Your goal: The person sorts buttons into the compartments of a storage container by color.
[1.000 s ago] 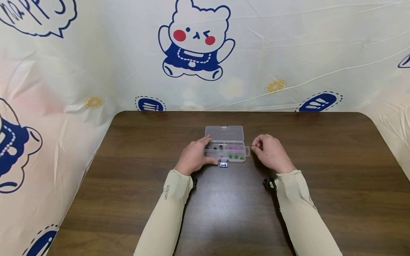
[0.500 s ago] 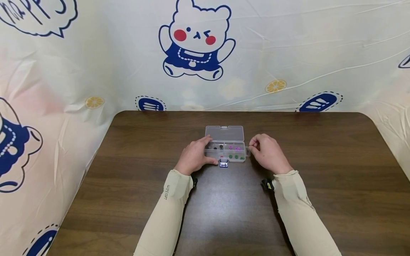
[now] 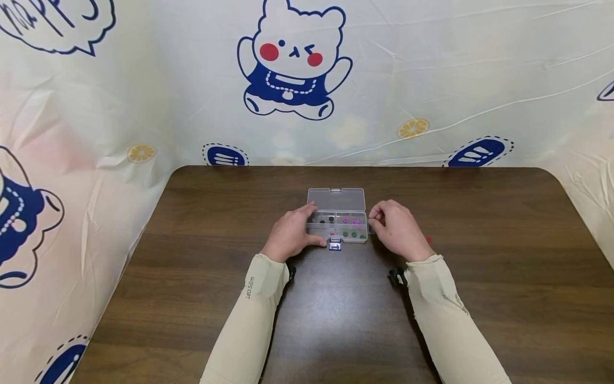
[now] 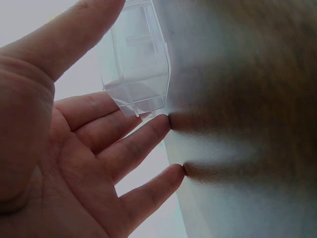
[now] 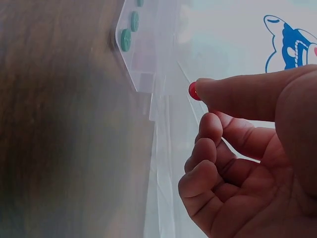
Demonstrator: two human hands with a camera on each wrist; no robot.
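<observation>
A clear plastic compartment box (image 3: 336, 225) lies on the table with its lid (image 3: 336, 200) folded back. Its compartments hold small black, purple, green and red button-like pieces; green buttons (image 5: 126, 39) show more closely in the right wrist view. My left hand (image 3: 290, 233) holds the box's left end, thumb at the front and fingers toward the back. At the box's right end, my right hand (image 3: 397, 226) pinches a small red button (image 5: 193, 91) between thumb and index finger. Its other fingers are curled. In the head view the pinched button is hidden.
Another small red piece (image 3: 429, 239) lies on the dark wooden table (image 3: 479, 298), just right of my right wrist. The box's latch (image 3: 334, 245) sticks out at the front. A printed cloth (image 3: 408, 64) hangs behind the table.
My right hand has moved left, up to the box's right end. The red piece on the table has come into view beside my wrist. The left hand and box stay put.
</observation>
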